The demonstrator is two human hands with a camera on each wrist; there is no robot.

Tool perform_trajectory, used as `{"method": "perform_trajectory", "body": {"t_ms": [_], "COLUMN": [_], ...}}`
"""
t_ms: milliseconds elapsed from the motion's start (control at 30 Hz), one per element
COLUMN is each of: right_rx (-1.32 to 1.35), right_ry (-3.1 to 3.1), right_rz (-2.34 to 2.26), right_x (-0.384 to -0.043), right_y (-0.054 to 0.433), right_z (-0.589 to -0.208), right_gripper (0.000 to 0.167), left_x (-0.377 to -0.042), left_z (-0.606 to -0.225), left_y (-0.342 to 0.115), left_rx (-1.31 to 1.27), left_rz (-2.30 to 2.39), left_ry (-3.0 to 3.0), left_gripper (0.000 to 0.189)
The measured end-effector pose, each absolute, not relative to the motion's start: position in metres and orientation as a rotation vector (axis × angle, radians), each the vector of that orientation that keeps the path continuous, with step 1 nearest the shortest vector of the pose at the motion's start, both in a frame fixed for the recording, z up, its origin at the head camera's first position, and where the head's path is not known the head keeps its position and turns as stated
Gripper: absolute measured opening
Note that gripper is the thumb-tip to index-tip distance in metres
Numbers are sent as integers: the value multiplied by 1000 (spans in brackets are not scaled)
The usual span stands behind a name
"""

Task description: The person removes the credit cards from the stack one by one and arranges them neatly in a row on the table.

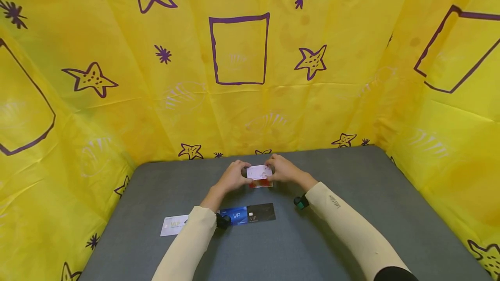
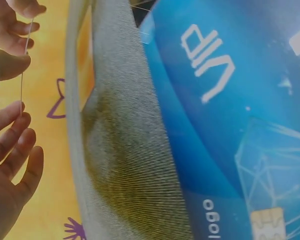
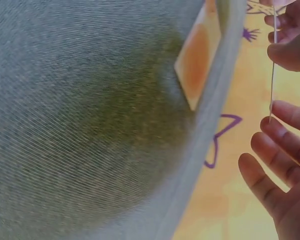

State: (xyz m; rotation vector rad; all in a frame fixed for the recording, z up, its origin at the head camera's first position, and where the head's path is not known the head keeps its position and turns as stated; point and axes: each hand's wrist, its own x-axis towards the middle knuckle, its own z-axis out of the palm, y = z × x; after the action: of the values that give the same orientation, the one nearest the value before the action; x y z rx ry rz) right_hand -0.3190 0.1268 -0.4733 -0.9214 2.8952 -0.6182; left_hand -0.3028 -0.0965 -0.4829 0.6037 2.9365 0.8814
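Observation:
A pale pink-white card (image 1: 259,172) is raised between both hands near the back of the table. My left hand (image 1: 233,175) pinches its left edge between thumb and fingers. The right hand (image 1: 286,169) pinches the opposite edge in the same way. Both wrist views catch this card edge-on, as a thin line off the tabletop, with the other fingers spread. A red-orange card (image 1: 261,183) lies flat on the table just below it, partly covered by the held card in the head view.
Nearer the front, a white VIP card (image 1: 172,226), a blue VIP card (image 1: 238,216) and a black VIP card (image 1: 262,213) lie in a row on the grey table (image 1: 312,246). The left forearm covers part of the row. Yellow patterned cloth (image 1: 242,112) stands around the table.

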Motion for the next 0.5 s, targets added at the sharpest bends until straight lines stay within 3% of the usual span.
{"method": "perform_trajectory", "body": {"t_ms": [500], "right_rx": [-915], "right_ry": [2938], "right_rz": [-700], "right_x": [-309], "right_y": [128], "right_z": [-454], "right_gripper": [46], "left_x": [-293], "left_z": [-463], "left_y": [-94], "left_rx": [535], "left_rz": [968], "left_ry": [2950], "left_gripper": [54]}}
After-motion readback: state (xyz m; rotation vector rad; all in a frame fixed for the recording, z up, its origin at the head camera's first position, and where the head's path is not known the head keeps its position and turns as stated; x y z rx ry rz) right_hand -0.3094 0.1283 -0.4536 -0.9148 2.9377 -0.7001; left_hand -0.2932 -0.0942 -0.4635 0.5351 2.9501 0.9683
